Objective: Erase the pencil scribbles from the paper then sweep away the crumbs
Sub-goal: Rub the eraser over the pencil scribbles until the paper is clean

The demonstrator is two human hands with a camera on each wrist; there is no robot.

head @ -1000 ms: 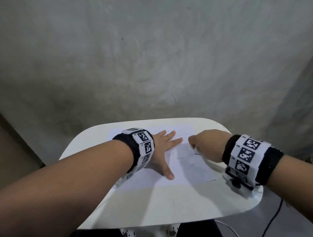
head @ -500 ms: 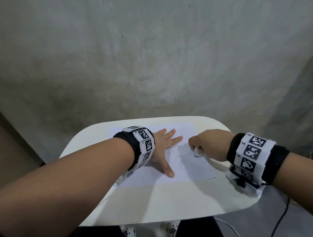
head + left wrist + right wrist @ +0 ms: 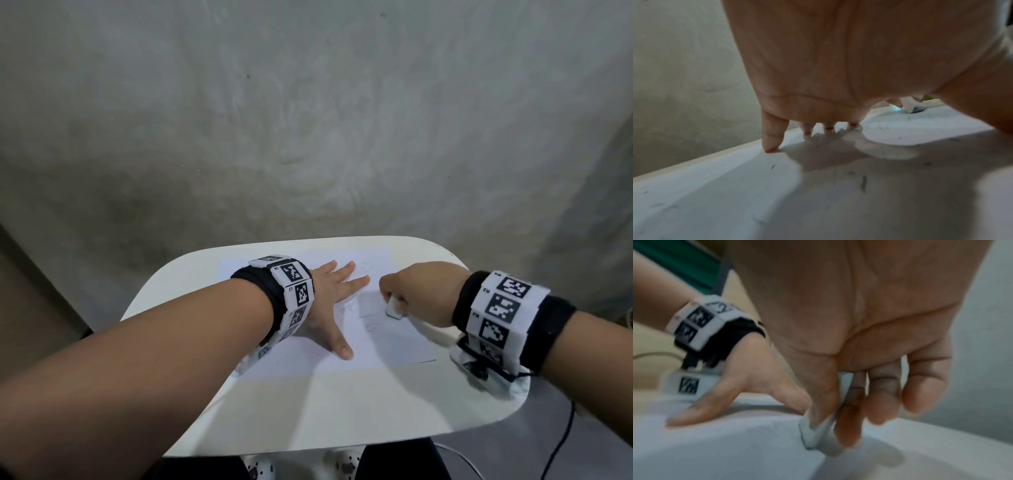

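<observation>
On the white tabletop (image 3: 342, 404) lies one sheet of paper (image 3: 387, 346), and both of the person's hands are over it. Farthest left, one black band with white coded tiles (image 3: 287, 294) wraps the left wrist. Next comes the left hand (image 3: 329, 301), laid flat on the sheet with its four fingers straight and spread toward the far edge and its thumb stretched out toward the near edge; it grips nothing and only presses the paper down. The left wrist view shows the fingertips (image 3: 770, 142) touching the sheet, with several small dark crumbs (image 3: 863, 183) scattered on the paper beneath the palm; they are too blurred to count.

Just right of the left fingers, faint pencil scribbles (image 3: 359, 301) cross the middle of the sheet, between the two hands. Right of them is one white eraser (image 3: 394, 308), standing with its lower end on the paper. The right hand (image 3: 421, 294) is curled around it: in the right wrist view the thumb and first finger pinch the eraser (image 3: 818, 431) from either side, while the other fingers are folded beside it. That view is smeared with blur.

Farthest right, a second coded band (image 3: 503, 315) circles the right wrist, and one dark cable (image 3: 561, 442) hangs down past the tabletop's right edge.

Behind the tabletop stands one bare grey wall (image 3: 308, 120).
</observation>
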